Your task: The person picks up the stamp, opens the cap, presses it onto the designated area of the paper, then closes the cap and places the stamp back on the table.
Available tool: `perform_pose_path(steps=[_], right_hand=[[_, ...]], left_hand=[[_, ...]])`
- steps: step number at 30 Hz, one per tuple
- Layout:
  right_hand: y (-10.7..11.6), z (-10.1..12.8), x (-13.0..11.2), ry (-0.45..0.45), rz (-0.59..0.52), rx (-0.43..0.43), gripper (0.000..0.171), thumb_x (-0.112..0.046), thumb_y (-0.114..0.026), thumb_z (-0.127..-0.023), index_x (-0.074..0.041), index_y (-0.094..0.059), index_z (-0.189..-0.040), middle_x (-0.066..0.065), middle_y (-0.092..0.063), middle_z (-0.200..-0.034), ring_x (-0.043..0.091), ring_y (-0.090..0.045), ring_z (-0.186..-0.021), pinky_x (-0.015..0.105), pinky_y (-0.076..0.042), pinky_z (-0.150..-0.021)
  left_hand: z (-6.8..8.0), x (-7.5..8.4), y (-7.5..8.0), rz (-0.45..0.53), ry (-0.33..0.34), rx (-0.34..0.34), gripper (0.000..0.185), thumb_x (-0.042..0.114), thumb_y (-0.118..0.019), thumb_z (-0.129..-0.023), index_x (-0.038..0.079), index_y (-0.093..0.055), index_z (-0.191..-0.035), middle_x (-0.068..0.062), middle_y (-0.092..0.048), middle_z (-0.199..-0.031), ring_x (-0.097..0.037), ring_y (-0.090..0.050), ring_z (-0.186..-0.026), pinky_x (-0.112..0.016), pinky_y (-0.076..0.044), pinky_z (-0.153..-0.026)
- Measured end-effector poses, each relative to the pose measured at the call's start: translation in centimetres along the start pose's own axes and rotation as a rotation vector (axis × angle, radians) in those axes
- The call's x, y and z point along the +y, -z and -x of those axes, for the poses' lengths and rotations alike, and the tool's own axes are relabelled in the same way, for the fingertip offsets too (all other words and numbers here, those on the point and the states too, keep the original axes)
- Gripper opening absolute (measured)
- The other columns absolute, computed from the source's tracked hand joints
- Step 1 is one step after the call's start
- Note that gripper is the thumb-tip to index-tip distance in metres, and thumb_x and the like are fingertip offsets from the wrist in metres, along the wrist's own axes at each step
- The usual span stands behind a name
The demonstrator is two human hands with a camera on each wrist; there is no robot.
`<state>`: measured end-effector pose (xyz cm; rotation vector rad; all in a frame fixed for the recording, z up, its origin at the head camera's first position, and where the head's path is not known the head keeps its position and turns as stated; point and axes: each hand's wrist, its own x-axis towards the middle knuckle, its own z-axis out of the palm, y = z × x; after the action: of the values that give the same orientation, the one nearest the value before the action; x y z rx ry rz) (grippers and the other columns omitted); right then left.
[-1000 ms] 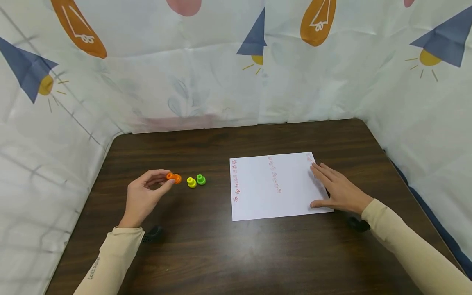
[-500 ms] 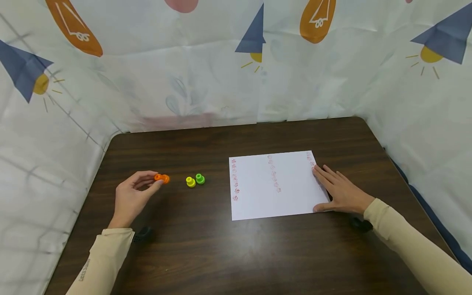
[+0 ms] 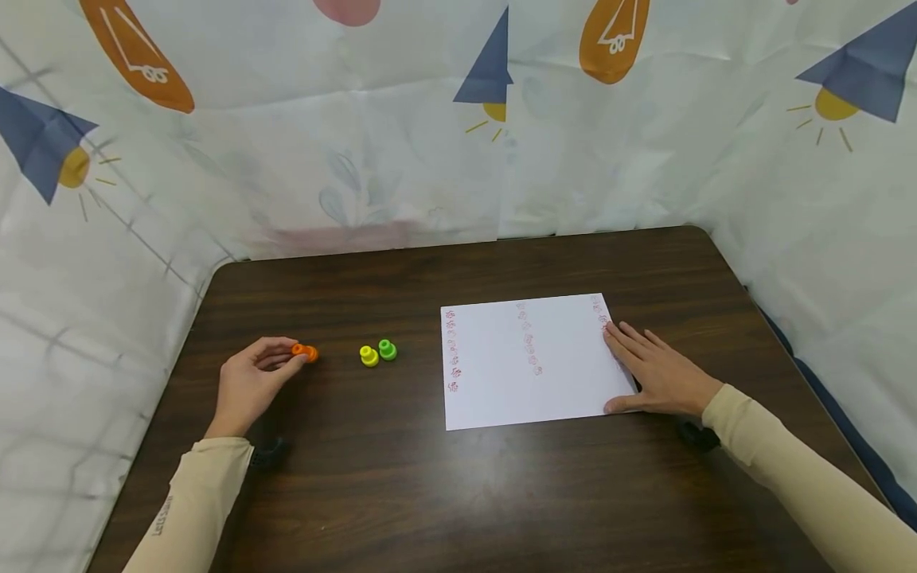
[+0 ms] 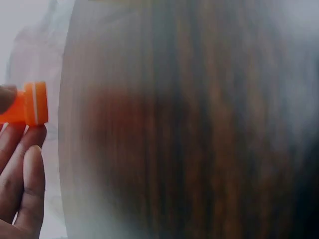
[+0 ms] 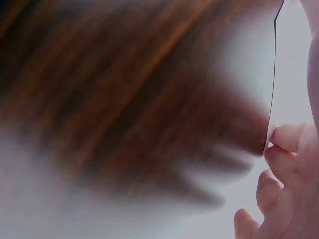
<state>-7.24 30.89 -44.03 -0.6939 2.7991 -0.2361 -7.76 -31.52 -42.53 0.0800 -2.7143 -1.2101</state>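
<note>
Pinched in our left hand (image 3: 245, 383), the orange piece (image 3: 308, 352) could drop if held loosely; our spread right hand (image 3: 659, 374) touches the paper (image 3: 494, 390).

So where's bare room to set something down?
The dark brown table is bare in front of the white paper sheet, and beyond it to the patterned curtain. It's crowded where the left hand pinches the orange plastic peg near the yellow peg and green peg, and where the right hand rests on the sheet.

Left hand (image 3: 247, 382) moved orange piece (image 3: 306, 352) farther left.
</note>
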Motion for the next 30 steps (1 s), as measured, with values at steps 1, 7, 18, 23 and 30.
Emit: perform_pose_path(steps=[1,7,18,23,30], right_hand=[[0.0,-0.1,-0.1,0.001,0.003,-0.003,0.124,-0.08,-0.069,-0.077,-0.004,-0.022,-0.164,0.016,-0.02,-0.174,0.043,-0.021,-0.16,0.067,-0.021,-0.127],[0.1,-0.3,-0.6,0.007,0.007,-0.016,0.126,-0.081,-0.068,-0.077,-0.003,-0.021,-0.164,0.016,-0.019,-0.174,0.042,-0.021,-0.16,0.065,-0.023,-0.127],[0.0,-0.6,-1.1,0.016,0.02,-0.011,0.127,-0.082,-0.067,-0.077,-0.002,-0.021,-0.164,0.017,-0.02,-0.174,0.042,-0.023,-0.16,0.064,-0.025,-0.127],[0.0,-0.7,-1.1,0.013,0.02,-0.015,0.127,-0.082,-0.067,-0.077,-0.002,-0.022,-0.164,0.018,-0.02,-0.173,0.042,-0.023,-0.16,0.064,-0.025,-0.127],[-0.1,-0.9,-1.1,0.006,0.013,-0.014,0.127,-0.083,-0.067,-0.077,-0.002,-0.022,-0.164,0.018,-0.021,-0.173,0.042,-0.022,-0.16,0.064,-0.024,-0.127]], left_hand=[[-0.1,-0.2,0.1,-0.006,0.006,-0.005,0.034,0.026,-0.082,-0.09,0.005,-0.073,-0.115,0.029,-0.062,-0.096,0.024,-0.06,-0.083,0.001,-0.05,-0.075],[-0.3,-0.8,0.3,-0.062,0.035,-0.026,0.036,0.029,-0.081,-0.091,0.005,-0.073,-0.115,0.004,-0.074,-0.104,0.026,-0.057,-0.081,0.0,-0.05,-0.072],[-0.5,-1.1,0.5,-0.087,0.042,-0.065,0.037,0.03,-0.08,-0.092,0.004,-0.072,-0.117,-0.024,-0.075,-0.117,0.028,-0.055,-0.081,0.0,-0.049,-0.07],[-0.6,-1.2,0.6,-0.091,0.032,-0.075,0.037,0.031,-0.08,-0.092,0.006,-0.072,-0.118,-0.021,-0.076,-0.115,0.027,-0.056,-0.081,0.0,-0.049,-0.07],[-0.8,-1.3,0.6,-0.1,0.025,-0.105,0.04,0.032,-0.079,-0.093,0.006,-0.071,-0.122,-0.024,-0.075,-0.12,0.029,-0.054,-0.082,0.001,-0.048,-0.07]])
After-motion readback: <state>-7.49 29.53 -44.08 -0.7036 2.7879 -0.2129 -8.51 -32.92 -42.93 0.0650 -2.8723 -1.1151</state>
